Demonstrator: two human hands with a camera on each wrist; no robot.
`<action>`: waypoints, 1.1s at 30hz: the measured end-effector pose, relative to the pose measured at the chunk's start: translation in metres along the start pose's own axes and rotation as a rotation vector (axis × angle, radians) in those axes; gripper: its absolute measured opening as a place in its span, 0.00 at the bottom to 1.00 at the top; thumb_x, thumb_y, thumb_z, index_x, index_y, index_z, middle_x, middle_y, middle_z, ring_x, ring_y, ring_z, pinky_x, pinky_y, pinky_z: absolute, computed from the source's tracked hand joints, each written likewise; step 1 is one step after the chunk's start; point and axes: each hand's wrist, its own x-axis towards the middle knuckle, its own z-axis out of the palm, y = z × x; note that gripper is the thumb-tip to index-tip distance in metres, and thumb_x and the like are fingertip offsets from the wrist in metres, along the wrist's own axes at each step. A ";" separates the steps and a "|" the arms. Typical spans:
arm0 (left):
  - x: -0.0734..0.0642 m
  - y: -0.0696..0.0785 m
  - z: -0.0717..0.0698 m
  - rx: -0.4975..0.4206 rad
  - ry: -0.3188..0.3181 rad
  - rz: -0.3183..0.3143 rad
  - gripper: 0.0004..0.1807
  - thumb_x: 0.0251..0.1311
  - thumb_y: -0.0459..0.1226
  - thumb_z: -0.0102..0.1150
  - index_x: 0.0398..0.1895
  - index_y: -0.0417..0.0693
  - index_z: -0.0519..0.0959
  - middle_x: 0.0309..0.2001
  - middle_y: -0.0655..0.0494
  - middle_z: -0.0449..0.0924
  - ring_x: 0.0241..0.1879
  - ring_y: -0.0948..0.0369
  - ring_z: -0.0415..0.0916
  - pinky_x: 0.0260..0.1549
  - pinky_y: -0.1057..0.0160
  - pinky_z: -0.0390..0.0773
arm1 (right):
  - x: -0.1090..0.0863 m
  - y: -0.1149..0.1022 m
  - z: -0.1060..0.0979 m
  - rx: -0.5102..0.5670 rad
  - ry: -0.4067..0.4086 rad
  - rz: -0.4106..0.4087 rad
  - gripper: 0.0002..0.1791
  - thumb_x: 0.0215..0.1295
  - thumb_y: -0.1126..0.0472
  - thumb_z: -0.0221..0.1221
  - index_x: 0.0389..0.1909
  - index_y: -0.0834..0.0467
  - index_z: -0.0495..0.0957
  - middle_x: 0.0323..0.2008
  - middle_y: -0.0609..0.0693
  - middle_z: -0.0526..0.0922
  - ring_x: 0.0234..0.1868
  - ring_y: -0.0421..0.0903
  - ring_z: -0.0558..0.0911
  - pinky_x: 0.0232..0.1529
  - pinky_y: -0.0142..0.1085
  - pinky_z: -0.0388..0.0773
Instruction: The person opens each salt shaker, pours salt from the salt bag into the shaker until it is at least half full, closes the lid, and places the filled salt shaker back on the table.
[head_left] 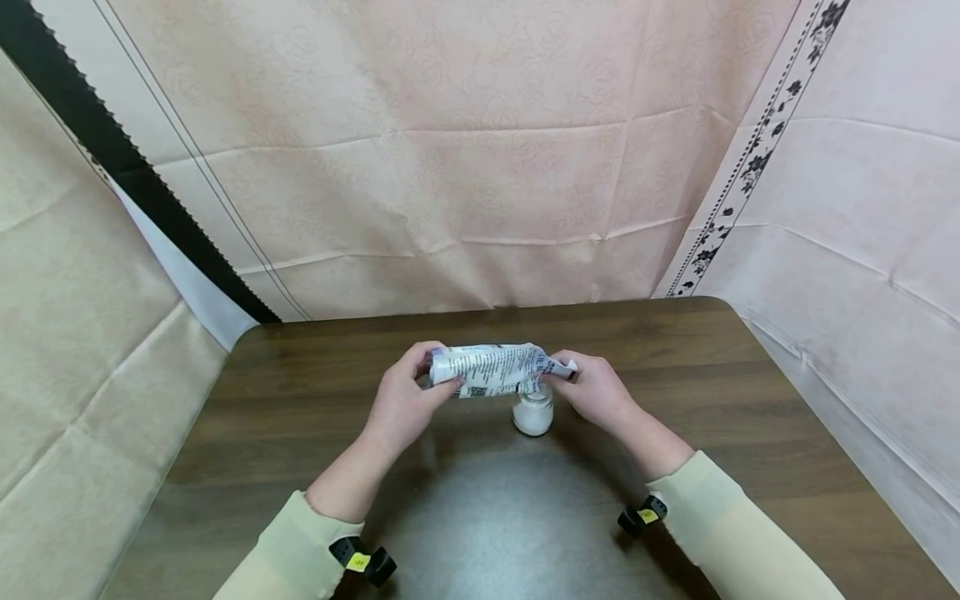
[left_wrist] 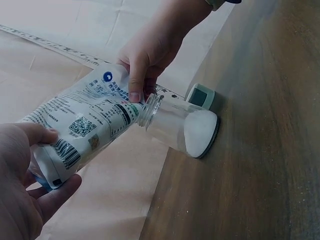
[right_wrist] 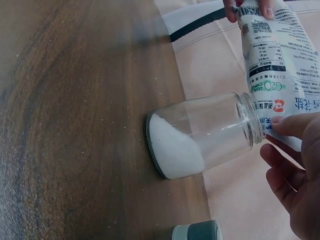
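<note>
A white printed bag of salt is held on its side above a small glass jar. My left hand grips the bag's closed end, thumb on the near face and fingers beneath. At the other end my right hand pinches the bag beside the jar's mouth. In the right wrist view, the bag's corner meets the threaded neck of the jar, which stands uncapped. White salt lies heaped in the jar's bottom, sloping to one side. The bag's opening is hidden behind the right fingers and the jar's neck.
A small pale-green, cap-like thing sits on the wooden table close to the jar. White grains are scattered over the wood around the jar's base. Patterned cloth hangs behind the table's far edge and along both sides.
</note>
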 end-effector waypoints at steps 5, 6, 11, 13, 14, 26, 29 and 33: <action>-0.001 0.001 -0.001 -0.004 0.002 -0.010 0.20 0.55 0.36 0.73 0.49 0.55 0.75 0.51 0.54 0.81 0.50 0.55 0.78 0.44 0.54 0.82 | -0.001 -0.001 0.002 0.014 -0.011 0.014 0.05 0.61 0.62 0.69 0.35 0.51 0.83 0.29 0.43 0.82 0.27 0.44 0.74 0.27 0.37 0.72; -0.001 0.001 -0.001 -0.003 0.002 -0.011 0.20 0.56 0.36 0.73 0.49 0.55 0.75 0.51 0.54 0.81 0.50 0.55 0.78 0.45 0.54 0.82 | -0.001 -0.002 0.002 0.017 -0.012 0.016 0.05 0.61 0.62 0.69 0.35 0.51 0.83 0.28 0.43 0.81 0.27 0.44 0.74 0.27 0.37 0.71; -0.001 0.000 -0.001 -0.003 -0.001 -0.010 0.20 0.55 0.36 0.73 0.49 0.56 0.75 0.51 0.54 0.81 0.51 0.55 0.78 0.45 0.54 0.82 | -0.001 -0.003 0.002 0.018 -0.011 0.022 0.04 0.60 0.61 0.69 0.34 0.51 0.83 0.28 0.43 0.80 0.27 0.44 0.73 0.26 0.37 0.71; -0.001 0.000 -0.002 -0.005 -0.003 -0.008 0.20 0.55 0.37 0.73 0.49 0.56 0.75 0.51 0.54 0.81 0.51 0.55 0.78 0.44 0.54 0.82 | -0.001 -0.002 0.002 0.020 -0.010 0.025 0.04 0.60 0.61 0.69 0.34 0.51 0.83 0.28 0.43 0.81 0.27 0.44 0.74 0.27 0.37 0.71; -0.001 0.000 -0.002 -0.006 -0.005 -0.008 0.20 0.55 0.37 0.73 0.49 0.56 0.75 0.51 0.54 0.81 0.51 0.54 0.78 0.44 0.53 0.82 | -0.001 -0.002 0.002 0.022 -0.010 0.027 0.04 0.60 0.62 0.69 0.34 0.52 0.83 0.28 0.43 0.81 0.27 0.44 0.74 0.27 0.37 0.71; -0.002 0.001 -0.006 -0.010 -0.014 -0.023 0.22 0.54 0.37 0.74 0.51 0.57 0.77 0.52 0.55 0.80 0.52 0.53 0.78 0.44 0.54 0.82 | 0.001 -0.003 0.002 0.016 -0.002 0.016 0.05 0.60 0.61 0.69 0.35 0.52 0.83 0.30 0.43 0.83 0.28 0.44 0.74 0.28 0.37 0.72; -0.002 0.001 -0.006 -0.001 -0.013 -0.015 0.22 0.54 0.37 0.74 0.51 0.57 0.77 0.52 0.55 0.80 0.52 0.54 0.78 0.44 0.54 0.82 | 0.001 -0.003 0.002 0.012 -0.001 0.017 0.04 0.61 0.60 0.69 0.35 0.52 0.83 0.30 0.43 0.83 0.28 0.44 0.74 0.28 0.38 0.72; -0.001 0.003 -0.007 0.005 -0.014 -0.002 0.22 0.54 0.37 0.74 0.51 0.57 0.77 0.51 0.56 0.81 0.51 0.55 0.78 0.44 0.54 0.82 | 0.001 -0.003 0.002 0.010 0.003 0.017 0.04 0.61 0.60 0.69 0.35 0.52 0.84 0.30 0.43 0.83 0.28 0.44 0.74 0.29 0.38 0.72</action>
